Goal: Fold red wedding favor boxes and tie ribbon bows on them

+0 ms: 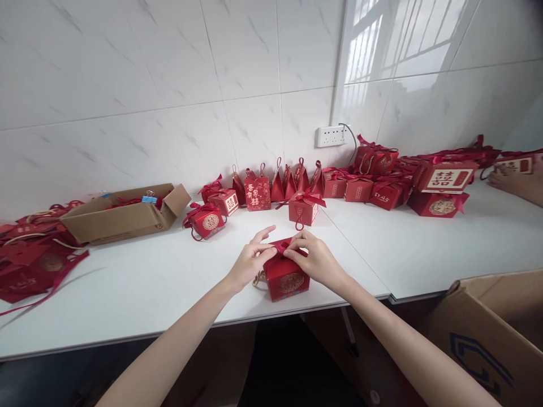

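Observation:
A red gift box [289, 278] with a round gold emblem stands near the front edge of the white table [169, 282]. On its top is a dark red ribbon bow [281, 247]. My left hand [251, 258] pinches the bow's left side between thumb and forefinger, its other fingers raised. From the right, my right hand [311, 255] pinches the other side of the bow, fingertips close to the left ones. A beige cord handle [258, 278] shows at the box's left side.
Red boxes [258, 194] line the wall behind. An open cardboard tray [123, 223] and bagged red boxes [38, 263] lie left. Stacked boxes [443, 178] stand right, near another person's hand [520, 181]. A large carton [479, 333] is at the lower right.

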`<state>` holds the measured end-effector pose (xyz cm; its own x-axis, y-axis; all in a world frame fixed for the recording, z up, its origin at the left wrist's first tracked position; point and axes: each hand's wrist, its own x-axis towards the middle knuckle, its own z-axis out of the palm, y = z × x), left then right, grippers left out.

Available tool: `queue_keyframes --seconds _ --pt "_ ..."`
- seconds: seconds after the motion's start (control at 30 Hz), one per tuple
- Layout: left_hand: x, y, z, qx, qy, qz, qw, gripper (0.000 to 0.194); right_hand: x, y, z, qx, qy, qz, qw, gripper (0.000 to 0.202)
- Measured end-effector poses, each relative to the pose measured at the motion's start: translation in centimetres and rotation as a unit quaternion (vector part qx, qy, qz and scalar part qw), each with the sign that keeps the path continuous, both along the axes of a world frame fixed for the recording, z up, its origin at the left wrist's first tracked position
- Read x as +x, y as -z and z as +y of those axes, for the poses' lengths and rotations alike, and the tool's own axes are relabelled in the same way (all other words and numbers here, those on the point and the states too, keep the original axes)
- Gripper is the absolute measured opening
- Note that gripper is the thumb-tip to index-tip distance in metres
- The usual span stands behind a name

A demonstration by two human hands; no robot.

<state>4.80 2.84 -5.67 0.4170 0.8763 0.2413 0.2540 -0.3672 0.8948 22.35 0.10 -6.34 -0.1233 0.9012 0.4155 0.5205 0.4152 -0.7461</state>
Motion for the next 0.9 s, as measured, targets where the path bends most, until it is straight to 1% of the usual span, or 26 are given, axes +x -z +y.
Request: queue_keyframes --seconds 0.17,0.37,0.47,0.53,0.6,0.67,0.73,0.8,0.9 --pt "0.0 -0.3 -0.5 0.035 -0.022 0.043 0.998 0.025 0.6 -0.4 0.1 -0.006 -0.045 -0.029 0.999 0.013" --pt "-0.4 -0.5 -1.2 0.057 -0.045 0.091 0.993 0.029 2.0 -1.1 0.3 -0.024 -0.116 -0.014 0.993 0.014" --pt "-0.6 -0.5 -1.5 0.074 -0.053 0.107 0.99 0.028 2.5 -1.7 0.3 -0.043 -0.131 -0.007 0.99 0.014" --pt "-0.5 -0.5 -1.9 0.098 -0.075 0.119 0.985 0.024 2.8 -2.1 0.2 -0.047 -0.13 -0.016 0.99 0.017" --pt "-0.3 -0.5 -2.5 0.141 -0.128 0.146 0.971 0.02 3.0 -2.5 0.0 -0.04 -0.127 -0.039 0.99 0.018" --pt "0.0 -0.6 -3.4 0.199 -0.186 0.18 0.945 0.016 3.2 -2.8 -0.3 -0.031 -0.128 -0.077 0.988 0.017" --pt "0.2 -0.5 -4.2 0.257 -0.221 0.205 0.918 0.014 3.4 -3.2 -0.5 -0.027 -0.126 -0.127 0.984 0.016" --pt "0.2 -0.3 -5.0 0.308 -0.227 0.205 0.901 0.013 3.6 -3.5 -0.7 -0.026 -0.118 -0.178 0.977 0.017" --pt "0.0 0.6 -5.9 0.355 -0.213 0.162 0.896 0.01 3.9 -3.9 -0.8 -0.008 -0.094 -0.249 0.964 0.021"
